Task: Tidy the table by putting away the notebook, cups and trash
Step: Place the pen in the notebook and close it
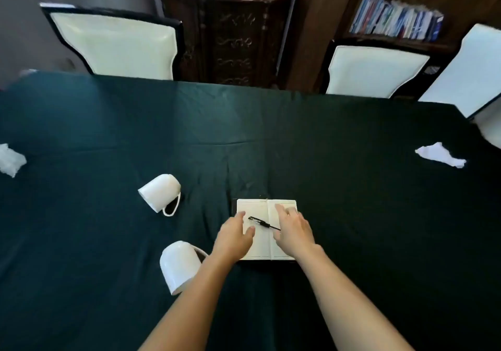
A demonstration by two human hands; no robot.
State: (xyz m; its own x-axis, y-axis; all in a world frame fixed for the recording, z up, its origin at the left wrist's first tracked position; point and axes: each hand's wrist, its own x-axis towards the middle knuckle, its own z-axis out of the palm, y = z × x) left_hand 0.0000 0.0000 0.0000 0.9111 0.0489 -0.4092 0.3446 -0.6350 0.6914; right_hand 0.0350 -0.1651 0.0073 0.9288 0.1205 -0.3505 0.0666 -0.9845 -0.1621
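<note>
Open notebook (267, 228) was covered by left hand (235, 238) and right hand (294, 232), fingers spread, nothing gripped. Pen (263, 223) lay on it between them. Two tipped cups (160, 193) (180, 265) were seen left of it.

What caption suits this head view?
Both hands, left and right, reach the open notebook with pen; cups, trash wait.

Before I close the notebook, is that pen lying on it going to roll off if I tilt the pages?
Probably. The pen is slim and round, lying loose across the open notebook with neither hand gripping it, so a tilt would likely send it rolling. Its clip may slow it somewhat. It looks light and stiff, easy to lift first.
</note>
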